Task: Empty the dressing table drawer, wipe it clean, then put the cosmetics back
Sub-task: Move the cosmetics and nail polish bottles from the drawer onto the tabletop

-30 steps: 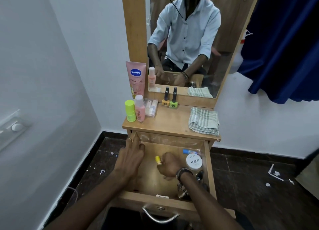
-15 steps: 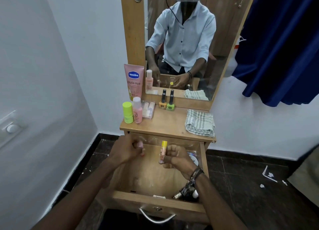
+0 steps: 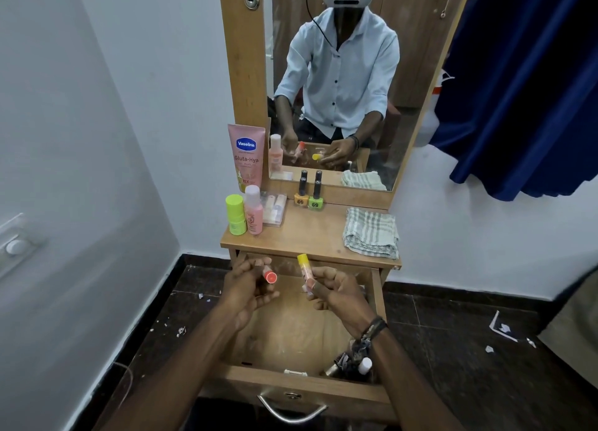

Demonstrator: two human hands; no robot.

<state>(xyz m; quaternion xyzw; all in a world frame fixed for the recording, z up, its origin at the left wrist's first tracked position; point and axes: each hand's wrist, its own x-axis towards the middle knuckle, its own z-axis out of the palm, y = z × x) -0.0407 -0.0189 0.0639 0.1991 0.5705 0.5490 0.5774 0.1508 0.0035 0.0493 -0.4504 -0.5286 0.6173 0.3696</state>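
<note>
The wooden drawer (image 3: 291, 380) stands pulled out below the dressing table top (image 3: 310, 236). Above it, my left hand (image 3: 247, 286) grips a small stick with an orange-red cap (image 3: 270, 277). My right hand (image 3: 336, 290) holds a pink stick with a yellow cap (image 3: 304, 267), tilted upright. A dark clump of small items and a white-capped bottle (image 3: 354, 364) lies in the drawer's front right corner, partly behind my right wrist. A small white piece (image 3: 295, 372) rests against the front wall.
On the top stand a pink Vaseline tube (image 3: 246, 155), a green stick (image 3: 235, 213), a pink bottle (image 3: 253, 213), a clear pack (image 3: 275, 209), two nail polish bottles (image 3: 309, 197) and a folded checked cloth (image 3: 371, 233). A mirror (image 3: 343, 84) rises behind. A blue curtain (image 3: 524, 84) hangs at right.
Both hands have lifted out of the drawer, each bringing up a stick. The right hand's yellow-capped stick rose from the drawer floor to just below the table top.
</note>
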